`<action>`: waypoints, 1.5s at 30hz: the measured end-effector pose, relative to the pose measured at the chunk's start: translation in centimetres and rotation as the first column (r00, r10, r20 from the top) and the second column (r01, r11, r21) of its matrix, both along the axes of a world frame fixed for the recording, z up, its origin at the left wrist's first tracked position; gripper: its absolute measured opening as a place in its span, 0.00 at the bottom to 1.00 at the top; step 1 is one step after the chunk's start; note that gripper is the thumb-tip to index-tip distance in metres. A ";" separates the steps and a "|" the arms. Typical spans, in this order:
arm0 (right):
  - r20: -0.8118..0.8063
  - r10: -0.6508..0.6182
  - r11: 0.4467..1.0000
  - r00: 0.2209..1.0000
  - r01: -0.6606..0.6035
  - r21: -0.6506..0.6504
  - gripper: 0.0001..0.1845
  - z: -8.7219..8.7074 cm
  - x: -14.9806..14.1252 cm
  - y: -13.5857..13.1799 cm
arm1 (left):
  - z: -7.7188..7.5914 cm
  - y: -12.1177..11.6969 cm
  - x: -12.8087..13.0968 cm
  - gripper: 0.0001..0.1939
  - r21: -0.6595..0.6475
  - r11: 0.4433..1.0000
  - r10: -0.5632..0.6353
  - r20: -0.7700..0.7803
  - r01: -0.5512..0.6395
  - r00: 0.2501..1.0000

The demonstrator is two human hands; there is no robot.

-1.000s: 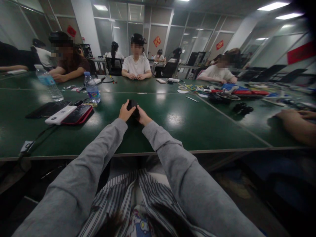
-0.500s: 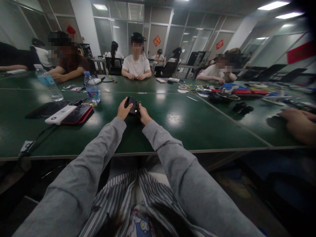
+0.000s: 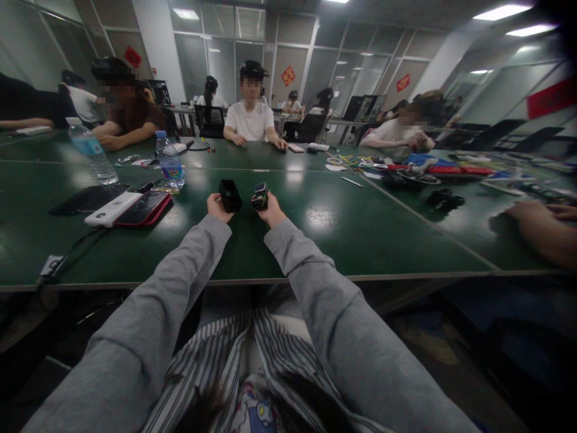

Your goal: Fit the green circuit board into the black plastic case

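Note:
My left hand (image 3: pixel 219 208) is closed around a black box-shaped casing (image 3: pixel 231 196), whose hollow side faces up toward me. In my right hand (image 3: pixel 273 210) is a small electronic module (image 3: pixel 260 195) with a pale grey square on top and green and metallic parts below; its exact kind I cannot make out. Both hands are held just above the green table (image 3: pixel 311 246), a short gap apart, and the casing and module do not touch each other.
Left of my hands lie a white power bank (image 3: pixel 112 209), a red-edged phone (image 3: pixel 143 208) and a water bottle (image 3: pixel 169 159). A taller bottle (image 3: pixel 92 151) stands farther left. Tools and cables (image 3: pixel 419 165) clutter the right; another person's hand (image 3: pixel 541 228) rests at the right edge.
The casing and the module, together in my hands before, are now apart. My left hand moved slightly left and my right hand slightly right. The person opposite has spread their hands.

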State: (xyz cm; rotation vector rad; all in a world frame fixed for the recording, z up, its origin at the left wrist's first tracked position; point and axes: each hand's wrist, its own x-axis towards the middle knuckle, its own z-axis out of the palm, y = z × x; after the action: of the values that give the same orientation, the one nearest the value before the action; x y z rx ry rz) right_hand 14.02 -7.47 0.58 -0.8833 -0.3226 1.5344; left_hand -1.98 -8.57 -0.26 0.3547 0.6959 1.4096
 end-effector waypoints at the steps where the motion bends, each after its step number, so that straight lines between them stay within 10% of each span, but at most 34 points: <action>1: -0.004 0.000 1.000 1.000 0.000 -0.001 0.21 0.0 0.0 0.0 | -0.1 -0.1 0.0 0.20 -0.001 1.000 0.002 0.013 -0.002 1.000; 5: -0.007 0.006 1.000 1.000 -0.006 -0.009 0.22 0.1 0.1 0.0 | -0.4 -0.1 0.4 0.33 -0.015 0.999 -0.049 -0.014 0.049 0.999; 23: 0.255 -0.191 0.976 0.948 0.156 0.151 0.13 0.0 -1.1 0.5 | 0.5 -1.5 1.2 0.30 0.004 0.997 -0.076 0.037 0.076 0.996; 31: 0.673 -0.429 0.842 0.603 -0.004 0.540 0.17 0.2 -1.1 -1.1 | 0.3 -1.4 1.4 0.29 0.005 0.997 -0.074 0.042 0.074 0.996; 45: 0.824 -0.478 0.784 0.303 -0.276 0.556 0.29 0.0 -2.8 -3.3 | -0.1 -1.5 1.8 0.27 0.064 0.996 -0.065 -0.003 0.065 0.998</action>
State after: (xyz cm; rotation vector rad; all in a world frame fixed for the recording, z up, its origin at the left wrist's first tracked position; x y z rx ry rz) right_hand 11.18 -10.82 0.56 -1.1514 -1.5571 0.4299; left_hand -0.20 -10.04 -0.34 0.4252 0.6356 1.3721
